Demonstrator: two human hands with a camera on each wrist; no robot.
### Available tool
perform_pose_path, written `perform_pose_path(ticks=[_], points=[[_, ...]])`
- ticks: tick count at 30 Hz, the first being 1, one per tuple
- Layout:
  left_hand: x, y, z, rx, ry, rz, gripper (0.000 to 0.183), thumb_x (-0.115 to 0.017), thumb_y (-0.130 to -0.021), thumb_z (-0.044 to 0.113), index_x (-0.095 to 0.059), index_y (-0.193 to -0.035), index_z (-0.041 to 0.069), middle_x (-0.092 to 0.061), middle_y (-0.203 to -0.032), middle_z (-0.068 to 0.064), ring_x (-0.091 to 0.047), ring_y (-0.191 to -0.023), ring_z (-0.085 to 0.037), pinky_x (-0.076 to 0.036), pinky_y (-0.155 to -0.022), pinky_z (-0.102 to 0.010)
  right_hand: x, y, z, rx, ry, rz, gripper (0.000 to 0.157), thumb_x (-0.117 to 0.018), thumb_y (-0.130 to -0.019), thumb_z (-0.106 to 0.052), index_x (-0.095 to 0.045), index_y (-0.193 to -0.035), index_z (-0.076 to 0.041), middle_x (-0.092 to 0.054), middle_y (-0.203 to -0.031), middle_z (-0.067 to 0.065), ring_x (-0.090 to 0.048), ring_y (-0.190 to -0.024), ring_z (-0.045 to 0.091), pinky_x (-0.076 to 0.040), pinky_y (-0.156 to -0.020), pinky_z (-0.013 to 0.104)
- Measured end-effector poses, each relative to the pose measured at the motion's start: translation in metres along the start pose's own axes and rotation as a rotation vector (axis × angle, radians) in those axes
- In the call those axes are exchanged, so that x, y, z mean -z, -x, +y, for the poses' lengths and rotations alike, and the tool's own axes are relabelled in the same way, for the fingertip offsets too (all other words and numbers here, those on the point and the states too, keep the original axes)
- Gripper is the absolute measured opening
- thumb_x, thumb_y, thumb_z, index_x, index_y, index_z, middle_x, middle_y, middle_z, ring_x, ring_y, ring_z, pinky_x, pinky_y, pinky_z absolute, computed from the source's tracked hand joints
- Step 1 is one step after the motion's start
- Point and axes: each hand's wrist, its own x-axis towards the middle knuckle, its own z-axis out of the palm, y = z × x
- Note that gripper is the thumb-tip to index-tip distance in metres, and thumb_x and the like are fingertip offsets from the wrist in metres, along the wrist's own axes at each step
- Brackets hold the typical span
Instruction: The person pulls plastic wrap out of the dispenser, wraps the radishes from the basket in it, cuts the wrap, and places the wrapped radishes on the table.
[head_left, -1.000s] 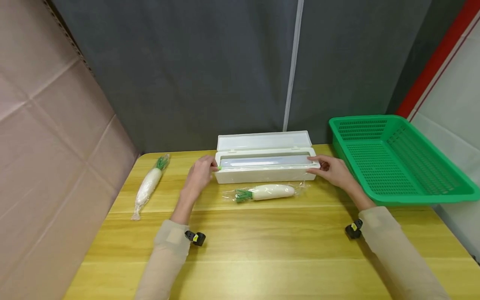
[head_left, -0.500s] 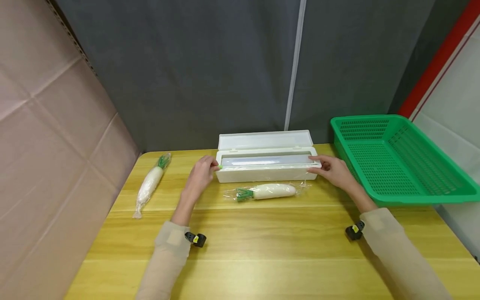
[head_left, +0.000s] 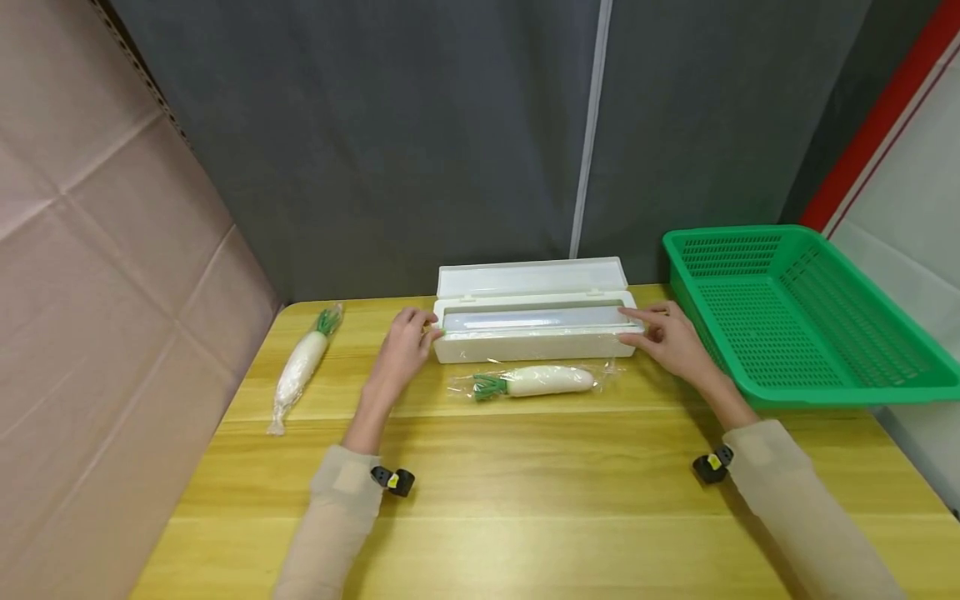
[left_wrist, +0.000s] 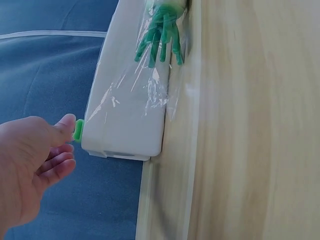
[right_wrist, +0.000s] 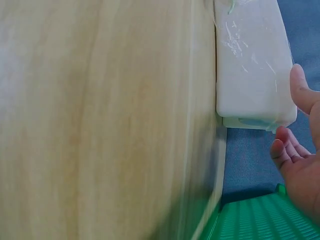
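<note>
A white cling film box (head_left: 536, 346) stands at the back of the table with its lid (head_left: 532, 277) raised and a pale roll (head_left: 536, 318) inside. At its left end my left hand (head_left: 402, 350) has thumb and index finger parted, the thumb tip touching a small green slider (left_wrist: 78, 131). My right hand (head_left: 671, 342) grips the box's right end, thumb on the front and index finger at the top opening. Before the box lies a white radish (head_left: 547, 381) with green leaf stalks (left_wrist: 162, 32), on loose clear film (left_wrist: 107, 102) that shines against the box front.
A second white radish (head_left: 300, 369), wrapped in clear film with a twisted end, lies at the left of the wooden table (head_left: 525, 500). A green slotted basket (head_left: 795, 393) stands at the right, close to my right hand. A dark curtain (head_left: 375, 150) hangs behind.
My left fingers, pinched at the green slider earlier, have parted, with the index finger raised off it. My right hand keeps its hold on the box end. The radishes stay put.
</note>
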Motion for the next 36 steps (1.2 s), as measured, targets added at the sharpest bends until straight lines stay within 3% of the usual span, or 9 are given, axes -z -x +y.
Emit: perform_pose_path(ticks=[10, 19, 24, 36], points=[[-0.012, -0.001, 0.012, -0.104, -0.021, 0.011, 0.025, -0.076, -0.091, 0.016, -0.07, -0.107, -0.002, -0.06, -0.105, -0.011, -0.052, -0.104, -0.029, -0.05, -0.089, -0.038, -0.009, 0.0, 0.0, 0.096, -0.037, 0.125, 0.023, -0.082, -0.083, -0.004, -0.078, -0.105, -0.004, -0.059, -0.106, 0.018, -0.049, -0.072, 0.019, -0.038, -0.063, 0.025], [-0.021, -0.006, 0.013, -0.121, -0.026, -0.009, 0.021, -0.077, -0.089, 0.015, -0.07, -0.104, 0.001, -0.06, -0.102, -0.011, -0.053, -0.098, -0.026, -0.048, -0.086, -0.036, -0.015, -0.004, -0.003, 0.161, -0.022, 0.229, 0.012, -0.084, -0.078, 0.002, -0.078, -0.085, -0.005, -0.066, -0.087, 0.006, -0.048, -0.068, 0.012, -0.038, -0.059, 0.023], [-0.022, -0.007, 0.011, -0.133, -0.023, 0.001, 0.021, -0.077, -0.089, 0.015, -0.07, -0.103, 0.001, -0.059, -0.101, -0.01, -0.052, -0.097, -0.026, -0.047, -0.085, -0.036, -0.015, -0.003, -0.006, 0.139, -0.036, 0.23, 0.011, -0.081, -0.081, 0.003, -0.075, -0.083, -0.006, -0.066, -0.084, 0.004, -0.045, -0.066, 0.008, -0.034, -0.058, 0.017], [-0.023, -0.005, 0.008, -0.167, -0.021, 0.015, 0.02, -0.077, -0.089, 0.014, -0.07, -0.103, 0.003, -0.06, -0.1, -0.011, -0.052, -0.094, -0.026, -0.047, -0.083, -0.036, -0.01, 0.004, -0.01, 0.113, -0.061, 0.178, 0.004, -0.074, -0.091, -0.006, -0.071, -0.088, -0.006, -0.061, -0.079, 0.001, -0.044, -0.065, 0.009, -0.034, -0.058, 0.018]])
